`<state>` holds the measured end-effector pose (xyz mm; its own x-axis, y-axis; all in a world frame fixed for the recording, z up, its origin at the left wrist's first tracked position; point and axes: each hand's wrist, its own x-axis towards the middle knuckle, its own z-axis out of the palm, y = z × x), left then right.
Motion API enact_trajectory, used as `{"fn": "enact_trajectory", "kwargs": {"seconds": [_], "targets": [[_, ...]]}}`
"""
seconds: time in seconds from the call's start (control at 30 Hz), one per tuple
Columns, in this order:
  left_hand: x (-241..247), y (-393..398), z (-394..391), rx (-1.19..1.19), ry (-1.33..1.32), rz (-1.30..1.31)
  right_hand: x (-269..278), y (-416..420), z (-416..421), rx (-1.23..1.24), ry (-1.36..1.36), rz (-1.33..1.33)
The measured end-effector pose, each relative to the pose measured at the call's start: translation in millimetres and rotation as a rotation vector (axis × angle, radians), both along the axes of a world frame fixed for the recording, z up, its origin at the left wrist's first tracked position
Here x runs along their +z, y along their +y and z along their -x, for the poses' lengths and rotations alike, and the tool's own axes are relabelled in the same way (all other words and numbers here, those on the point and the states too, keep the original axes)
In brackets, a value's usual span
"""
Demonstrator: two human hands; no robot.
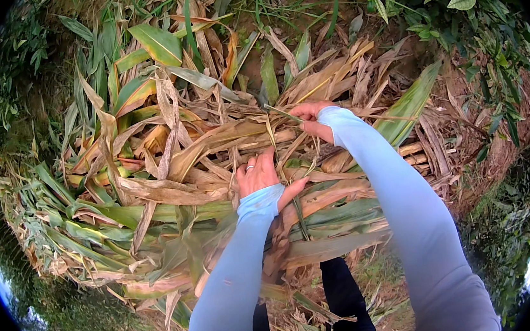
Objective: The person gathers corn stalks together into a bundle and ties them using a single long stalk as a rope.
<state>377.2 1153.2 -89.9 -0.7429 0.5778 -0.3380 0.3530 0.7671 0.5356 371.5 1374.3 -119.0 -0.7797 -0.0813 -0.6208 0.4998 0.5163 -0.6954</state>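
Note:
A large bundle of maize stalks with dry brown and green leaves lies across the ground before me. My left hand, with a ring on one finger, rests palm down on its middle. The thumb is spread to the right, and the fingertips are partly lost among the leaves. Just above and to the right, my right hand pinches a thin green strip between thumb and fingers. Thin strands hang below that hand. A narrow green strip runs down the bundle's near side.
Green and yellowing maize leaves spread out at the upper left. A leafy shrub borders the upper right, beside bare reddish soil. My dark-trousered legs stand at the bundle's near side, among grass and loose leaf scraps.

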Motion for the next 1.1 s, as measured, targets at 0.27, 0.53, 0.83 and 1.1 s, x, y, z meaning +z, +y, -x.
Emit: {"fn": "enact_trajectory", "kwargs": {"seconds": [0.27,0.53,0.83,1.1], "targets": [[-2,-1,1,-0.021,-0.015,0.008,-12,12,-10,-0.074,-0.181,0.243],[-6,-6,-1,-0.045,-0.033,0.006,7,6,-7,0.164,-0.268,-0.020],[-2,-2,0,-0.047,-0.030,0.058,-3,-11,-9,0.152,-0.201,0.039],[-5,2,-1,-0.045,-0.010,0.057,-22,-43,-9,-0.030,-0.124,0.045]]}}
